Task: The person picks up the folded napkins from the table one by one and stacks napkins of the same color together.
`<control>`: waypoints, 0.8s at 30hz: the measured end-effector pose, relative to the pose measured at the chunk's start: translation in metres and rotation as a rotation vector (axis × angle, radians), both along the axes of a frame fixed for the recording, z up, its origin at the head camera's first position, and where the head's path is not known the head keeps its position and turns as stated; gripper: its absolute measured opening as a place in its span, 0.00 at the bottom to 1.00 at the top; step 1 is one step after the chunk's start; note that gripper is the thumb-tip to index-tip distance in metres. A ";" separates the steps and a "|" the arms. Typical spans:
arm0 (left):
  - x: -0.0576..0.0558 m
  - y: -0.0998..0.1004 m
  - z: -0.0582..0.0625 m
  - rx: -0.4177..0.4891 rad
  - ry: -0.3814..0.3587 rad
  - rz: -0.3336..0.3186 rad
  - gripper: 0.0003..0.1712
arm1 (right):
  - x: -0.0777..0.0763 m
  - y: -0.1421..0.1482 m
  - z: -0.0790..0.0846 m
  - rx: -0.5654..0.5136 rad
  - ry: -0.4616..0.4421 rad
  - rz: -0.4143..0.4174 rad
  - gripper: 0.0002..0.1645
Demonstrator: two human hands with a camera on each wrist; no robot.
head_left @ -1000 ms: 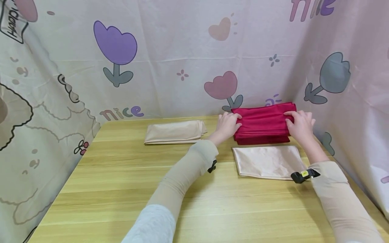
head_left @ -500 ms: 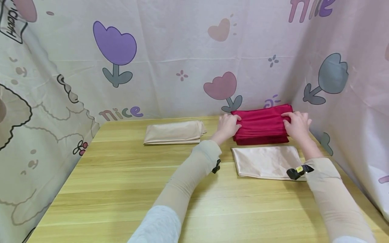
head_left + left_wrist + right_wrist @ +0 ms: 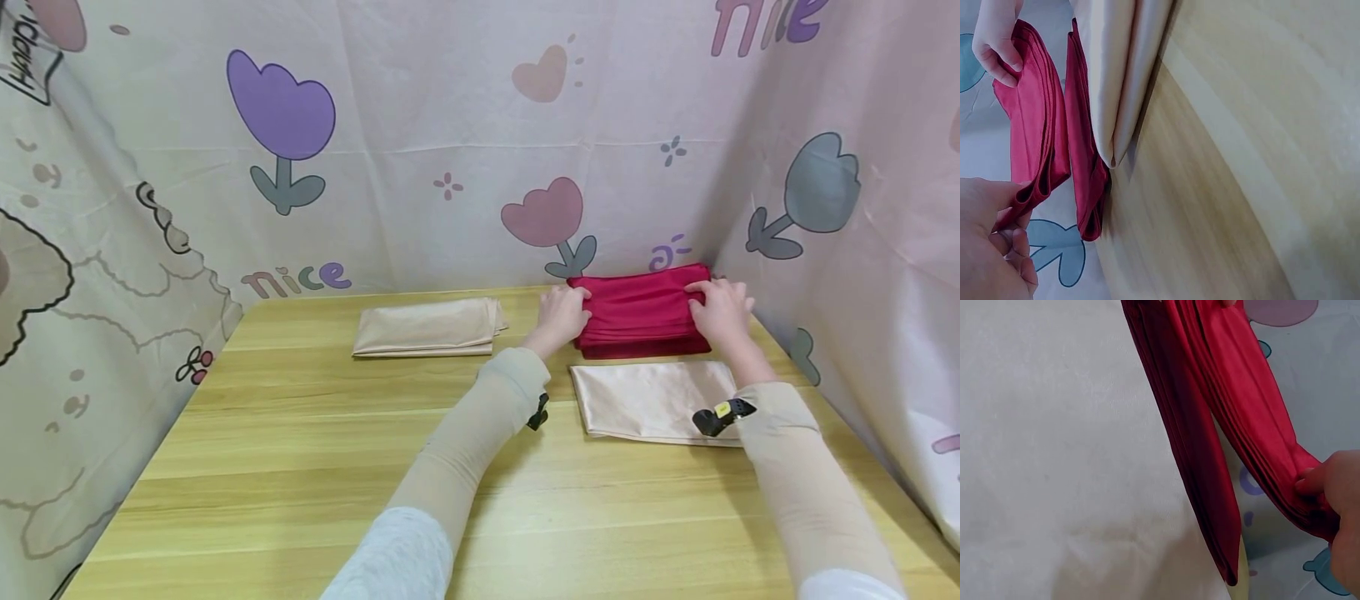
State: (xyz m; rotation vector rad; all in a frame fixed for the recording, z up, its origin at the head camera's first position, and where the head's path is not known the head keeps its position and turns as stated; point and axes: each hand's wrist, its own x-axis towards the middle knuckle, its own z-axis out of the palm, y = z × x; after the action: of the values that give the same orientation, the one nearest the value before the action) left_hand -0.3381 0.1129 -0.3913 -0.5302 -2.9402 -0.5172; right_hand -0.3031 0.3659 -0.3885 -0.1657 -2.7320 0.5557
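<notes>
A folded red cloth [image 3: 637, 302] is held by both hands at the back right of the table. My left hand [image 3: 561, 317] pinches its left end, thumb on the near side in the left wrist view. My right hand [image 3: 723, 315] grips the opposite end, its thumb pressing the cloth in the right wrist view. Directly below lies a second folded red cloth [image 3: 1085, 187]; the left wrist view shows a gap between the two. In front of them rests a folded cream satin cloth [image 3: 652, 400], partly covered by my right wrist camera.
Left of my left hand, a folded beige cloth [image 3: 423, 327] lies near the back of the wooden table [image 3: 300, 475]. A printed fabric curtain [image 3: 420, 100] hangs close behind the table and on both sides.
My right hand has come left and slightly down, lowering the right end of the upper red cloth toward the lower one. The left hand has barely moved.
</notes>
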 end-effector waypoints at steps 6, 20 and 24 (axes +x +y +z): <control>-0.002 0.000 -0.002 -0.004 -0.004 0.002 0.21 | -0.003 0.000 -0.002 0.007 -0.019 -0.015 0.17; -0.005 0.003 -0.009 -0.010 -0.027 -0.011 0.23 | -0.007 0.000 -0.003 -0.006 -0.079 -0.049 0.17; -0.005 0.003 -0.009 -0.050 -0.041 -0.022 0.25 | -0.008 0.003 -0.005 -0.001 -0.080 -0.045 0.17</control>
State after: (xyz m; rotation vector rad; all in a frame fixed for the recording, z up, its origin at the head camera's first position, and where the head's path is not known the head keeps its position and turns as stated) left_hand -0.3430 0.1164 -0.4005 -0.5642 -2.9969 -0.4643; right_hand -0.3113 0.3687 -0.3939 -0.2541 -2.7972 0.5499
